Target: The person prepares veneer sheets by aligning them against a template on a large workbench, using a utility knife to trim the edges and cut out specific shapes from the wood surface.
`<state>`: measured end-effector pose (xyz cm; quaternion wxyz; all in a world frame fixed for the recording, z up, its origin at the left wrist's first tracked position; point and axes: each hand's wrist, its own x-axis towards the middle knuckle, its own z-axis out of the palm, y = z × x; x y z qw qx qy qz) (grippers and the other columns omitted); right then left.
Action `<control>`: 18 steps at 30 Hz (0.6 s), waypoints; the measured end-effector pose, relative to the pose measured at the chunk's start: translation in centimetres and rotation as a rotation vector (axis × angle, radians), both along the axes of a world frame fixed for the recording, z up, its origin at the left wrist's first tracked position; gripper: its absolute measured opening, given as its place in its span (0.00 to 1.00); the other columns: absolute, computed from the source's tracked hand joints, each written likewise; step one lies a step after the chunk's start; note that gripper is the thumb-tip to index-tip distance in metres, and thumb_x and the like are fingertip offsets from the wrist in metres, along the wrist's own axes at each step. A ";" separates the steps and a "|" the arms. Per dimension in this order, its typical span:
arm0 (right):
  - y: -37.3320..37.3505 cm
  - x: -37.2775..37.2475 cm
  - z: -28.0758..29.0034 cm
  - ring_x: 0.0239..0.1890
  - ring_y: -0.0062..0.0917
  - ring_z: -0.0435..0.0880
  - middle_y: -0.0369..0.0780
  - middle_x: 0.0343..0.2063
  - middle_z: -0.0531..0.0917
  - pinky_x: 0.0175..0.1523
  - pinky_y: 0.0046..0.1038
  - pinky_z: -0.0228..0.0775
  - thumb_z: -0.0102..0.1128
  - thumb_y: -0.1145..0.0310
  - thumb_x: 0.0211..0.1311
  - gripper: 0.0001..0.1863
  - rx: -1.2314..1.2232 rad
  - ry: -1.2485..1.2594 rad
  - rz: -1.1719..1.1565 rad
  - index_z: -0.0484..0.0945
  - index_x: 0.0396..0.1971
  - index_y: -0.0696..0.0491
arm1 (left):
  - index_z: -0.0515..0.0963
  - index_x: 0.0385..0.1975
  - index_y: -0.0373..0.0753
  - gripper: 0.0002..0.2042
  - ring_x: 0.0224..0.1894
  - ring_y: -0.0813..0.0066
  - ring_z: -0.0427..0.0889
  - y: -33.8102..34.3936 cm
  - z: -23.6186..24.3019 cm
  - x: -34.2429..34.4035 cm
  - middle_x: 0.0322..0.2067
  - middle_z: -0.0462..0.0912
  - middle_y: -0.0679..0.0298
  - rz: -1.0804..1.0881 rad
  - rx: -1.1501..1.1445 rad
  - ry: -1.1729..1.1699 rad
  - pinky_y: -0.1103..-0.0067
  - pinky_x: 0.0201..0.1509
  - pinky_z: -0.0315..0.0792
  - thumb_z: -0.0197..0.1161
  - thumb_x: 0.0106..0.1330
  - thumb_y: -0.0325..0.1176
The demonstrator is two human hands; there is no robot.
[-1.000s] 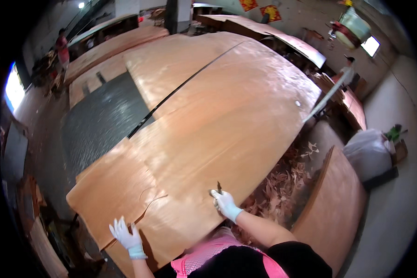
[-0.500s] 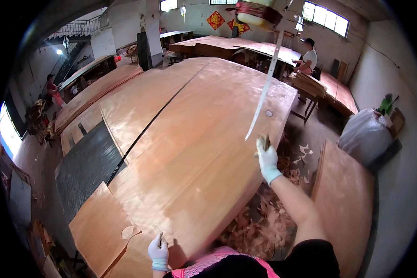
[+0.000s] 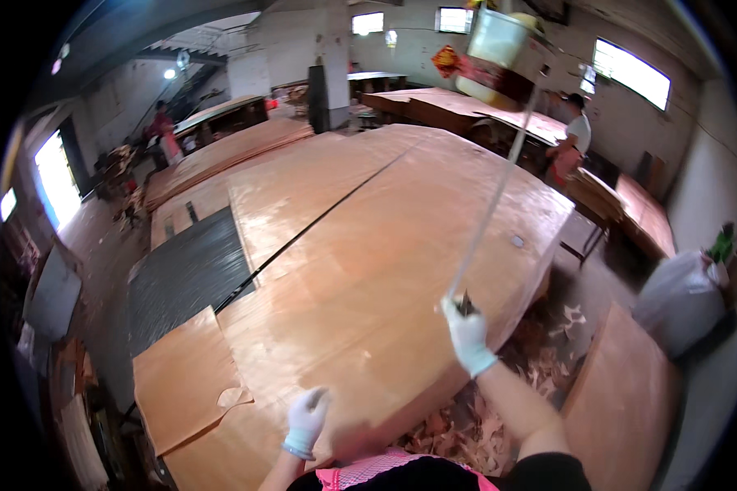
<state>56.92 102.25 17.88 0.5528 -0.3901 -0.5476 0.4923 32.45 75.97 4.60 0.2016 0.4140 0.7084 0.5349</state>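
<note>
Large thin veneer sheets (image 3: 368,245) lie spread over a wide table. My right hand (image 3: 467,331), in a white glove, is raised over the sheet's right side and grips the end of a long thin strip of tape (image 3: 493,213) that runs up to a big roll (image 3: 499,53) hanging overhead. My left hand (image 3: 307,417), also gloved, rests with fingers apart on the near edge of the veneer, holding nothing. A smaller torn veneer piece (image 3: 184,380) lies to the left of it.
A dark gap (image 3: 303,233) runs between two sheets. A grey ribbed surface (image 3: 184,274) shows at left. Wood scraps (image 3: 540,360) litter the floor at right, beside a board (image 3: 622,401) and a white sack (image 3: 680,299). Other people stand at far left (image 3: 162,131) and far right (image 3: 571,143).
My right hand has risen from the sheet and pulled the tape strip toward me. My left hand moved right along the near edge. My view tilted upward.
</note>
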 end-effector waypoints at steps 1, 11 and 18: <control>-2.2 -0.2 -0.9 0.25 0.11 0.72 0.27 0.22 0.77 0.31 0.19 0.63 0.66 0.71 0.66 0.09 -0.077 -0.008 0.064 0.79 0.25 0.53 | 0.82 0.45 0.34 0.12 0.38 0.74 0.84 0.9 0.9 -0.1 0.34 0.85 0.59 -0.024 0.034 0.110 0.75 0.47 0.78 0.66 0.63 0.30; -15.4 -2.6 -6.8 0.25 0.11 0.70 0.27 0.22 0.76 0.30 0.19 0.63 0.67 0.73 0.64 0.07 -0.376 0.025 0.340 0.79 0.27 0.55 | 0.82 0.44 0.38 0.14 0.44 0.72 0.82 10.1 16.6 3.6 0.37 0.84 0.62 -0.629 0.039 -0.115 0.72 0.62 0.70 0.71 0.58 0.31; -15.6 -2.4 -3.3 0.24 0.18 0.73 0.36 0.20 0.74 0.32 0.24 0.66 0.63 0.77 0.63 0.03 0.643 -0.369 0.543 0.79 0.28 0.55 | 0.86 0.36 0.41 0.06 0.35 0.63 0.84 9.9 13.0 2.6 0.30 0.83 0.60 -0.373 0.239 0.640 0.63 0.60 0.72 0.69 0.60 0.30</control>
